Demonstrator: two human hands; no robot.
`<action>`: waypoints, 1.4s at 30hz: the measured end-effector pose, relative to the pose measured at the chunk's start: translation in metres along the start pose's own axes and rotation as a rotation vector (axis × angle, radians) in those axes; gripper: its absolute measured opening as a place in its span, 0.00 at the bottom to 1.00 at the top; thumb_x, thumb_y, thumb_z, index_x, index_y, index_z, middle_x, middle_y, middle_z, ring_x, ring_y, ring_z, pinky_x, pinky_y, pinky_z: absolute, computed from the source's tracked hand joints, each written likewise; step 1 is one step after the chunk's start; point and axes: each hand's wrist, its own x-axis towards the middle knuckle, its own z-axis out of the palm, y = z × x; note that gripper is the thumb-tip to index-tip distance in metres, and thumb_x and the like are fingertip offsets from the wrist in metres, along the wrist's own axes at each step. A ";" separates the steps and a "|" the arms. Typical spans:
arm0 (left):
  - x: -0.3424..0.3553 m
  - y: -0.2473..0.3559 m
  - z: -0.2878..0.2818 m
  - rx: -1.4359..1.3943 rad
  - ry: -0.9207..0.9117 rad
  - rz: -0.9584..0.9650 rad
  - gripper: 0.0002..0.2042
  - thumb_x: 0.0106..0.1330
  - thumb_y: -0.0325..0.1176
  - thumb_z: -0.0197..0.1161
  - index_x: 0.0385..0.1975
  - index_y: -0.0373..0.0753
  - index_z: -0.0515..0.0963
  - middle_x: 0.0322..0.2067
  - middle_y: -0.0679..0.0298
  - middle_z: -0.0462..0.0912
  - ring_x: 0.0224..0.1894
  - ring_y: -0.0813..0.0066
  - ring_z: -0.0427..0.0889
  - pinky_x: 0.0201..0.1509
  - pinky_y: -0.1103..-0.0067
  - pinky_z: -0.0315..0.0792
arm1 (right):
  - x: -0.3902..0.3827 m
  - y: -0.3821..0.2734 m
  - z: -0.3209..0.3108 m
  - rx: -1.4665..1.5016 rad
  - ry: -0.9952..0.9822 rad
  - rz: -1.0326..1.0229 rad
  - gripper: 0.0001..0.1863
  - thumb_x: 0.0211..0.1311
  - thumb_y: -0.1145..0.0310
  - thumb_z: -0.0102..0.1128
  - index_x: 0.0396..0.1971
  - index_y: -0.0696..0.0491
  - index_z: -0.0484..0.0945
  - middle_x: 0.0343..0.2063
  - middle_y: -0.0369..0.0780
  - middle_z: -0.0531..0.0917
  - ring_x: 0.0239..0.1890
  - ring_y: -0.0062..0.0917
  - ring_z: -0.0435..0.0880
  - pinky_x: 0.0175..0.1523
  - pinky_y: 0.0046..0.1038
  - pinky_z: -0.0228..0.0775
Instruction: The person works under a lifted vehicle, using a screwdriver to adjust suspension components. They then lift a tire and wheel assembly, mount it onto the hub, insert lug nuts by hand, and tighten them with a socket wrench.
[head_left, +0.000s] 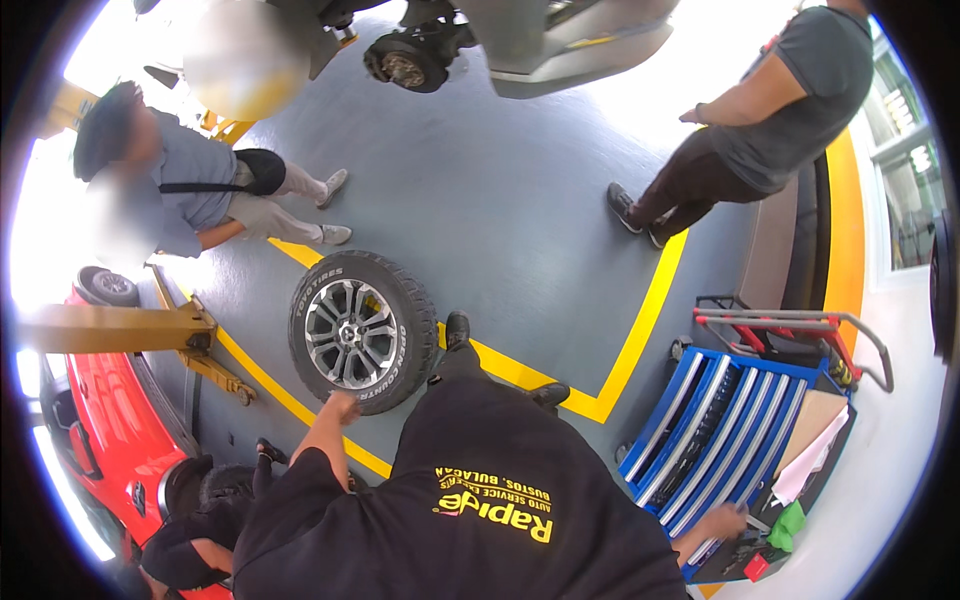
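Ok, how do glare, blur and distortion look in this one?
Head view: white blowout along the left edge and top, pale sheen on the grey floor; head view: dark corners, the orange band curving near the right rim; head view: smeared patches at upper left hide detail, while the wheel looks fairly sharp.

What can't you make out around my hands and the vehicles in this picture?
All in the head view:
Left hand: blurred; contact with the alloy wheel unclear.
Right hand: blurred; whether it grips anything at the blue tool cabinet unclear.
Alloy wheel's back: hidden by its own front.
Gray vehicle: cut off by the top edge.
Red car: partly covered by the yellow lift post.
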 end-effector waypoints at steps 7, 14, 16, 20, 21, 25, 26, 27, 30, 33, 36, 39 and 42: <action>-0.058 0.380 0.037 0.513 -0.492 1.253 0.20 0.73 0.50 0.55 0.50 0.40 0.81 0.32 0.55 0.84 0.36 0.60 0.82 0.40 0.64 0.75 | -0.224 -0.334 0.051 0.615 -0.898 -0.927 0.16 0.65 0.72 0.61 0.51 0.57 0.80 0.45 0.47 0.82 0.45 0.38 0.81 0.54 0.36 0.72; -0.320 0.494 -0.067 0.821 0.207 1.718 0.16 0.70 0.43 0.56 0.47 0.40 0.83 0.38 0.54 0.85 0.40 0.60 0.83 0.44 0.64 0.75 | -0.316 -0.489 -0.011 0.400 -1.272 -1.231 0.16 0.72 0.65 0.55 0.51 0.59 0.79 0.41 0.44 0.84 0.40 0.30 0.83 0.46 0.31 0.75; -0.332 0.500 -0.107 0.834 0.337 1.689 0.15 0.69 0.41 0.56 0.45 0.40 0.84 0.40 0.54 0.85 0.42 0.60 0.83 0.46 0.64 0.76 | -0.318 -0.489 -0.013 0.399 -1.294 -1.235 0.15 0.72 0.64 0.56 0.50 0.58 0.80 0.38 0.44 0.85 0.37 0.29 0.83 0.44 0.30 0.75; -0.247 0.536 -0.162 0.865 0.414 1.265 0.13 0.67 0.37 0.57 0.43 0.40 0.85 0.44 0.54 0.86 0.44 0.59 0.84 0.48 0.64 0.76 | -0.331 -0.477 0.005 0.436 -1.260 -1.087 0.15 0.70 0.63 0.58 0.49 0.57 0.81 0.32 0.42 0.86 0.32 0.27 0.84 0.40 0.29 0.75; -0.205 0.524 -0.175 0.947 0.358 1.091 0.13 0.67 0.36 0.57 0.43 0.40 0.85 0.45 0.54 0.86 0.45 0.59 0.84 0.48 0.64 0.76 | -0.335 -0.474 0.008 0.455 -1.267 -1.035 0.15 0.70 0.63 0.59 0.49 0.56 0.81 0.31 0.41 0.87 0.30 0.26 0.85 0.38 0.28 0.75; -0.004 0.375 -0.204 -0.240 -0.170 0.837 0.25 0.72 0.53 0.56 0.56 0.38 0.75 0.46 0.59 0.83 0.45 0.66 0.81 0.46 0.71 0.74 | -0.343 -0.479 0.019 0.520 -1.347 -0.909 0.16 0.70 0.60 0.59 0.43 0.59 0.83 0.25 0.42 0.84 0.26 0.26 0.82 0.35 0.30 0.73; 0.035 0.315 -0.195 -0.508 -0.100 0.770 0.22 0.71 0.49 0.57 0.55 0.37 0.75 0.42 0.59 0.83 0.41 0.65 0.81 0.42 0.71 0.75 | -0.339 -0.483 0.023 0.490 -1.376 -0.857 0.16 0.70 0.60 0.59 0.41 0.59 0.83 0.24 0.41 0.83 0.25 0.26 0.82 0.34 0.30 0.73; 0.060 0.244 -0.175 -0.755 -0.052 0.643 0.20 0.71 0.44 0.57 0.54 0.37 0.75 0.39 0.58 0.83 0.36 0.63 0.82 0.38 0.70 0.76 | -0.331 -0.490 0.029 0.457 -1.411 -0.807 0.17 0.70 0.59 0.59 0.39 0.59 0.84 0.22 0.41 0.82 0.24 0.26 0.81 0.34 0.31 0.73; 0.070 0.048 -0.109 -1.258 0.151 -0.133 0.11 0.69 0.32 0.59 0.47 0.35 0.76 0.24 0.60 0.81 0.20 0.65 0.81 0.21 0.74 0.74 | -0.302 -0.519 0.055 0.373 -1.351 -0.837 0.19 0.70 0.57 0.59 0.31 0.60 0.84 0.17 0.41 0.80 0.22 0.26 0.80 0.32 0.31 0.71; 0.035 -0.068 -0.046 -0.788 0.240 -0.293 0.06 0.67 0.31 0.64 0.34 0.35 0.80 0.19 0.63 0.78 0.17 0.72 0.77 0.18 0.77 0.67 | -0.276 -0.563 0.087 0.318 -1.276 -0.995 0.21 0.69 0.57 0.60 0.24 0.60 0.81 0.15 0.41 0.77 0.20 0.23 0.78 0.31 0.31 0.70; 0.010 -0.101 -0.033 -0.770 0.266 -0.328 0.15 0.65 0.40 0.68 0.31 0.32 0.79 0.21 0.59 0.80 0.18 0.70 0.77 0.21 0.73 0.69 | -0.270 -0.632 0.109 0.316 -1.259 -1.110 0.11 0.65 0.65 0.63 0.30 0.57 0.80 0.18 0.38 0.79 0.22 0.22 0.77 0.30 0.28 0.69; 0.011 -0.082 -0.046 -0.571 0.406 -0.281 0.22 0.62 0.48 0.70 0.31 0.29 0.80 0.23 0.54 0.81 0.24 0.65 0.81 0.31 0.67 0.74 | -0.297 -0.699 0.115 0.346 -1.408 -1.086 0.11 0.63 0.69 0.66 0.42 0.55 0.78 0.27 0.37 0.83 0.26 0.22 0.79 0.31 0.27 0.71; 0.026 -0.049 -0.055 -0.532 0.555 -0.007 0.17 0.59 0.35 0.66 0.43 0.28 0.81 0.25 0.54 0.78 0.28 0.63 0.76 0.37 0.65 0.73 | -0.345 -0.749 0.099 0.123 -1.448 -1.121 0.20 0.62 0.68 0.68 0.52 0.53 0.74 0.34 0.40 0.86 0.30 0.24 0.82 0.34 0.29 0.75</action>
